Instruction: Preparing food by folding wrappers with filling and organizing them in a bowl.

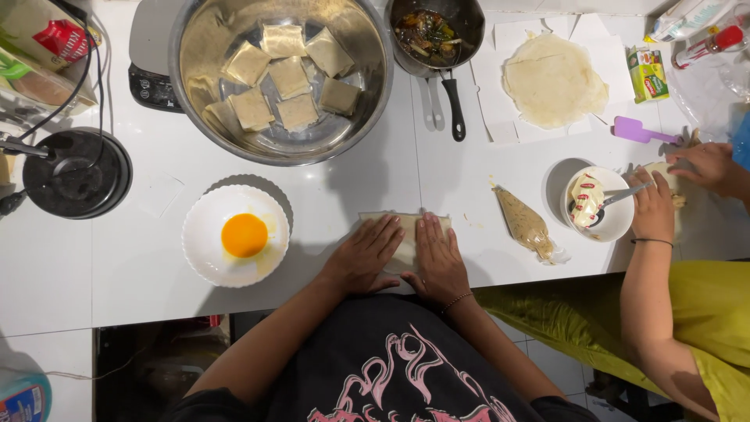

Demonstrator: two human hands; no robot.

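We have both hands flat on a pale wrapper (405, 234) at the counter's (328, 203) near edge. Our left hand (366, 256) and right hand (437, 258) lie side by side, fingers spread and pressing, grasping nothing. The wrapper's long axis runs left to right under our palms, so each hand covers one half, neither nearer. It seems folded, though our fingers hide most of it. A white plate (205, 234) with yolk (244, 235) sits just left.
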